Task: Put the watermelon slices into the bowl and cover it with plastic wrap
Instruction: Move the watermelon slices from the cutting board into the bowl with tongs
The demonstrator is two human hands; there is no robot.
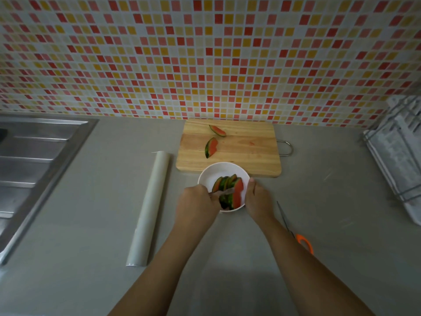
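**Two slices left on the board, the rest in the bowl**

Head view: two watermelon slices (211, 147) lie apart on the wooden cutting board (246, 153) at upper centre of the frame. Just below the board, touching its lower edge, sits the white bowl (210, 173), holding a packed row of watermelon slices (230, 192) standing on edge. The left hand (197, 205) reaches in from the bowl's left side, fingers curled down onto the stacked slices. The right hand (258, 198) is clasped on the bowl's right rim, thumb on the edge. The roll of plastic wrap (149, 208) lies left of the bowl, well apart. Orange-handled scissors (293, 229) lie at right, partly hidden by the right forearm. A steel sink (34, 160) fills the left edge, a dish rack (396, 151) the right.
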